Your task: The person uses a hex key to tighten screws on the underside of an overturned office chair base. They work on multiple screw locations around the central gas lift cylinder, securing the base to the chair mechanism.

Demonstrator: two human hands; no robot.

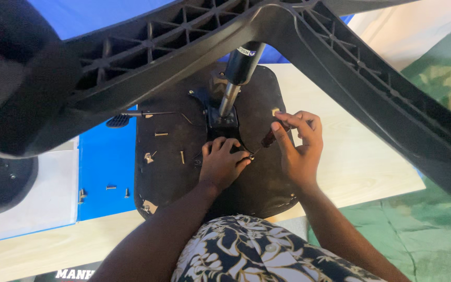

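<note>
An upturned office chair seat (168, 172), dark underneath, lies on a pale table (351, 167). Its gas cylinder (236, 78) rises to the black star base (194, 42) close to the camera. My right hand (298, 149) grips a red-handled screwdriver (268, 139) whose tip points down-left at the mounting plate beside the cylinder. My left hand (222, 164) rests on the seat with its fingertips pinched at the screwdriver's tip; a screw there cannot be made out. Loose screws (161, 134) lie on the seat to the left.
A blue sheet (105, 167) with more screws (110, 187) lies left of the seat. A black chair part (1, 180) sits on white board at far left. The chair lever (126, 117) sticks out left. Green camouflage fabric (434, 230) covers the right side.
</note>
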